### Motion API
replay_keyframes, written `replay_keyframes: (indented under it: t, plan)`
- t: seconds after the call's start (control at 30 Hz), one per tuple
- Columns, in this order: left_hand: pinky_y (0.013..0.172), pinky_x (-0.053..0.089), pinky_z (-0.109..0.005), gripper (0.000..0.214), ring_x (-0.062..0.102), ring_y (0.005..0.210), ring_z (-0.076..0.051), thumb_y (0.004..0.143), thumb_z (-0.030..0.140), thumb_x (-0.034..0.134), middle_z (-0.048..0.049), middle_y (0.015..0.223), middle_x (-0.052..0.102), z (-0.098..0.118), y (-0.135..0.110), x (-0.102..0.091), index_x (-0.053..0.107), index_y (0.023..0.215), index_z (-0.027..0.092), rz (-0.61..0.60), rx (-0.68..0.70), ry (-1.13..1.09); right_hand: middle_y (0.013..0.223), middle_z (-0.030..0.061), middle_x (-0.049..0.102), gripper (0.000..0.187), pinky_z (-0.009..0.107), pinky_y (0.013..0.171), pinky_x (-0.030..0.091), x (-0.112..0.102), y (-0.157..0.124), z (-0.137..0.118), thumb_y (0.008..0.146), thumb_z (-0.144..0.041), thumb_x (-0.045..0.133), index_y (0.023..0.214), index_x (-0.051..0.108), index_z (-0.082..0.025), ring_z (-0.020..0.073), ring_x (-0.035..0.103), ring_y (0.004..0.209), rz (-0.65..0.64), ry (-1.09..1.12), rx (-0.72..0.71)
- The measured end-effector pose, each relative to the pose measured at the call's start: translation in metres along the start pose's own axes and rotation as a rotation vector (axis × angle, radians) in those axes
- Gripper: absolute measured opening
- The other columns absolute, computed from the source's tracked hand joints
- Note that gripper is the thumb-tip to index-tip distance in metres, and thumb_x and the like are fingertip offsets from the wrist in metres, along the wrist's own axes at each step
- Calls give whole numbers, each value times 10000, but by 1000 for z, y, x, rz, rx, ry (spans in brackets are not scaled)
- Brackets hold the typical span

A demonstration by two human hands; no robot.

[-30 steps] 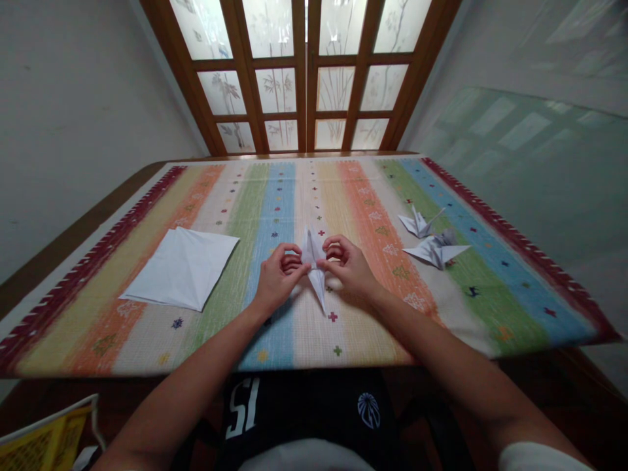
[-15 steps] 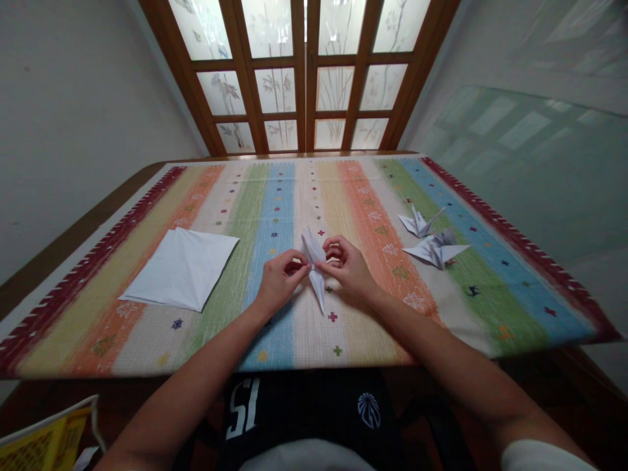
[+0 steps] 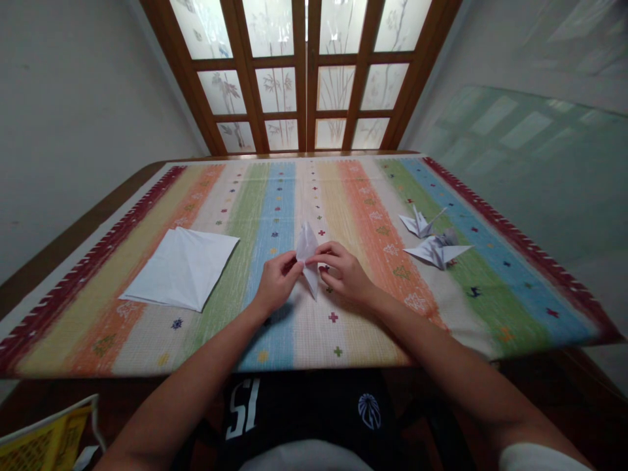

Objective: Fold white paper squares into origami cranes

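A narrow, pointed piece of folded white paper (image 3: 307, 258) stands between my two hands above the striped tablecloth (image 3: 343, 196). My left hand (image 3: 275, 282) pinches its left side with closed fingers. My right hand (image 3: 344, 275) grips its right side, thumb and forefinger pressed on the fold. The lower tip of the paper points down toward the cloth.
A stack of flat white paper sheets (image 3: 182, 268) lies to the left. Two finished paper cranes (image 3: 420, 222) (image 3: 436, 249) sit to the right. Wooden-framed frosted windows (image 3: 304, 72) stand behind the table. A yellow bag (image 3: 46, 438) shows at the lower left.
Both hands have shifted slightly left and closer together, and the folded paper has moved left with them and now looks shorter and more upright.
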State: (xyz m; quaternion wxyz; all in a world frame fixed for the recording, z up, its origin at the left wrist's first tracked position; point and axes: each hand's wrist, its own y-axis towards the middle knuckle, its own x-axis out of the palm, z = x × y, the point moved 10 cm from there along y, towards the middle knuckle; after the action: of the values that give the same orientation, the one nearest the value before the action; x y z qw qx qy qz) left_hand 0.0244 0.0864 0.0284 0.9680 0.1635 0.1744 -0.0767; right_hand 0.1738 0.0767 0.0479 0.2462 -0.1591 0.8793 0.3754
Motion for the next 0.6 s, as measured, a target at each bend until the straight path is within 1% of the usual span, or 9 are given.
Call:
replay_keyframes:
  t: [0.1, 0.17, 0.23, 0.3, 0.37, 0.4, 0.5, 0.6]
  plan:
    - [632, 486, -274, 386, 611, 663, -169, 974, 534, 655, -11, 724, 680, -9, 1, -1, 712, 822, 184, 13, -55, -22, 1192, 91, 667, 484, 469, 1018, 573, 3, -2, -1, 911, -36, 614, 1273, 780, -313, 264, 638, 1147, -21, -61, -51]
    - [668, 532, -291, 416, 655, 689, -182, 984, 558, 646, -22, 738, 704, -13, 2, 2, 714, 804, 189, -11, -85, -80, 1204, 91, 650, 497, 475, 1017, 579, 2, -2, -1, 925, -30, 617, 1292, 772, -328, 265, 627, 1152, -16, -84, -57]
    - [738, 587, -320, 392, 704, 743, -199, 977, 563, 663, -31, 785, 737, -16, 4, 4, 732, 862, 195, -24, -108, -163, 1217, 92, 630, 448, 485, 1012, 590, -2, -2, 0, 948, -65, 648, 1281, 778, -335, 270, 622, 1156, 5, -88, -46]
    - [776, 621, -343, 368, 722, 741, -199, 958, 556, 698, -25, 801, 749, -19, 4, 3, 741, 1017, 196, -7, -127, -257, 1264, 101, 604, 369, 498, 1013, 602, -7, -2, 1, 965, -126, 690, 1256, 791, -329, 278, 622, 1180, 38, -72, -38]
    - [788, 639, -352, 420, 726, 718, -190, 949, 541, 720, -13, 798, 750, -22, 5, 3, 705, 1187, 195, 7, -145, -330, 1349, 114, 578, 310, 504, 1014, 613, -10, -2, 2, 972, -176, 716, 1233, 800, -320, 280, 632, 1197, 62, -48, -31]
    - [788, 643, -352, 443, 729, 712, -187, 949, 534, 726, -9, 799, 752, -23, 5, 4, 683, 1231, 195, 7, -153, -350, 1390, 117, 571, 292, 505, 1013, 618, -11, -2, 2, 973, -191, 722, 1225, 801, -317, 276, 643, 1188, 65, -36, -26]
    - [770, 639, -335, 431, 742, 740, -188, 946, 513, 744, -30, 862, 778, -24, 5, 7, 663, 1231, 200, -11, -152, -360, 1453, 115, 592, 264, 506, 1014, 621, -9, -1, 4, 971, -203, 722, 1201, 801, -307, 254, 685, 1112, 36, -7, 0]
    - [773, 630, -325, 393, 755, 813, -197, 943, 474, 755, -66, 970, 793, -23, 5, 8, 677, 1213, 199, -19, -138, -344, 1487, 116, 625, 286, 495, 1020, 615, -7, 0, 4, 959, -158, 681, 1182, 803, -288, 242, 714, 1072, 7, 2, 20]
